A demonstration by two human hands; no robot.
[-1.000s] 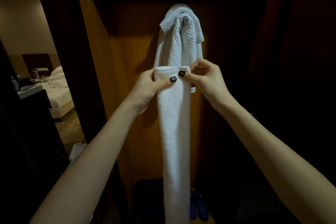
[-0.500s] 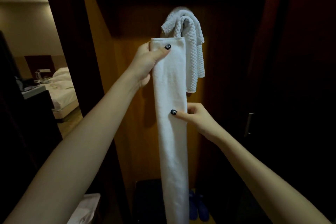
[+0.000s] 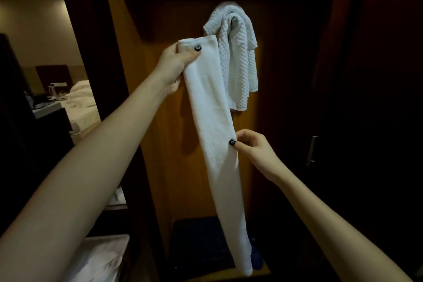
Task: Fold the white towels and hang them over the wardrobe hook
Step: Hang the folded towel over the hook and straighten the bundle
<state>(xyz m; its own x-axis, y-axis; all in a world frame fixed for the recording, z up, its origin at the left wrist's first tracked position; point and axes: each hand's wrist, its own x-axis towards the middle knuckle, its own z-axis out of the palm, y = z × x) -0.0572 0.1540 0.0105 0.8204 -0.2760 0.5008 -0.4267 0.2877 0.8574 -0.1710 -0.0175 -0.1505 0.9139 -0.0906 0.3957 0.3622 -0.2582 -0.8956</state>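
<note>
A long white towel (image 3: 212, 121), folded into a narrow strip, hangs in front of the wardrobe's wooden back panel. My left hand (image 3: 174, 62) grips its top left corner, thumb on the front. My right hand (image 3: 254, 149) pinches its right edge about halfway down. Behind it, a waffle-textured white towel (image 3: 240, 62) is draped over the metal wardrobe hook (image 3: 234, 20), whose tip pokes out near the top. The strip's upper end sits lower left of the hook and leans left; its bottom end hangs near the wardrobe floor.
A dark box (image 3: 196, 245) and blue slippers (image 3: 256, 256) lie on the wardrobe floor. A dark door with a metal handle (image 3: 312, 150) stands at right. At left, a bed (image 3: 80, 103) shows through a doorway. A white bag (image 3: 96, 258) lies at bottom left.
My left hand lifted the towel's top end up and to the left. My right hand let go of the top and slid down to the middle of the right edge.
</note>
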